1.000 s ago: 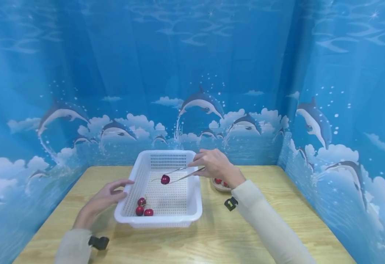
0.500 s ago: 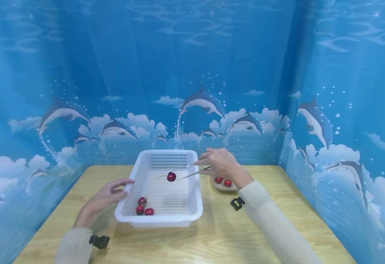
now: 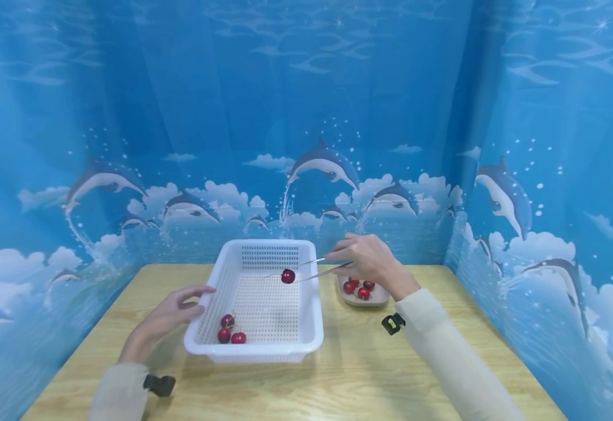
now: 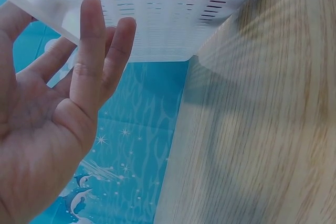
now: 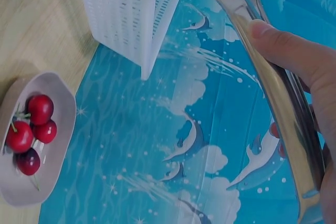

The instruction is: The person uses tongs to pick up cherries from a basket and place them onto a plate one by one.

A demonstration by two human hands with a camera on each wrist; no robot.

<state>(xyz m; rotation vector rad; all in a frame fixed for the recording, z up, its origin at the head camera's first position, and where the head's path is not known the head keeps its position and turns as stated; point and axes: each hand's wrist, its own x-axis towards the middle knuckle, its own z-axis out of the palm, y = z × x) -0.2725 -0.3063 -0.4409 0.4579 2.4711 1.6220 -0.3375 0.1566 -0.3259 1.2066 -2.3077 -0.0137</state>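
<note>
I have the white perforated basket (image 3: pixel 253 350) on the wood-grain table (image 3: pixel 338 392), with three cherries (image 3: pixel 224 335) bunched in its near left corner; one stemmed cherry (image 3: pixel 287 276) is over its right side, between the tips of the tongs; further right I see a small beige dish (image 5: pixel 60 114) holding four cherries (image 5: pixel 45 131). Around these, the left hand (image 3: pixel 166 314) has its fingers loosely extended, touching the basket's left rim; the basket's right wall lies between the stemmed cherry and the dish; the right hand (image 3: pixel 369 257) grasps the metal tongs (image 5: pixel 281 116) and, in my head view, hides the dish's far side; a blue dolphin-print curtain (image 3: pixel 306 58) hangs behind.
</note>
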